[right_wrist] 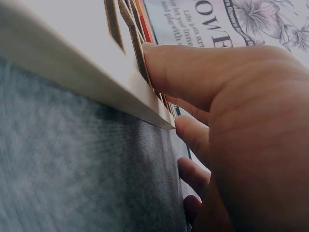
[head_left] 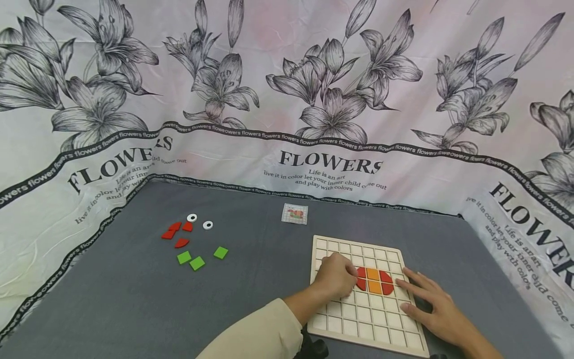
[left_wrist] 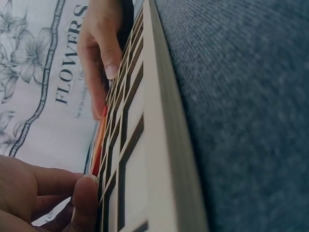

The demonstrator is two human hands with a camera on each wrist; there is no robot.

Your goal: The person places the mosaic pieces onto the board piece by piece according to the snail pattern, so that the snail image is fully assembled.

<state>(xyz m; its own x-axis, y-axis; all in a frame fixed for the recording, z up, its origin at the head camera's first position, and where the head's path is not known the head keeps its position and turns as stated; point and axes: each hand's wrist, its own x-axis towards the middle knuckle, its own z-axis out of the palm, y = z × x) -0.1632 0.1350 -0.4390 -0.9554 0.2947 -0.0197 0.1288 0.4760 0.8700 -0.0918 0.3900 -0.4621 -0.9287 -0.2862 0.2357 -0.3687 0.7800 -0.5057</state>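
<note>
A pale wooden grid board (head_left: 358, 314) lies on the table before me. In its middle cells sit two orange squares (head_left: 373, 280) with curved red pieces (head_left: 386, 282) on either side. My left hand (head_left: 335, 276) is over the board's left half, fingers bent, thumb and fingertips together beside the left red pieces. In the left wrist view these fingertips (left_wrist: 86, 186) come down at the grid; I cannot tell whether they pinch a piece. My right hand (head_left: 432, 304) spreads along the board's right edge, thumb and fingertips resting on it, as the right wrist view confirms.
Several loose red pieces (head_left: 181, 243), three green squares (head_left: 197, 263) and two white rings with black centres (head_left: 208, 225) lie on the table's left side. A small picture card (head_left: 294, 214) lies beyond the board. Flower-printed cloth (head_left: 332, 169) borders the grey tabletop.
</note>
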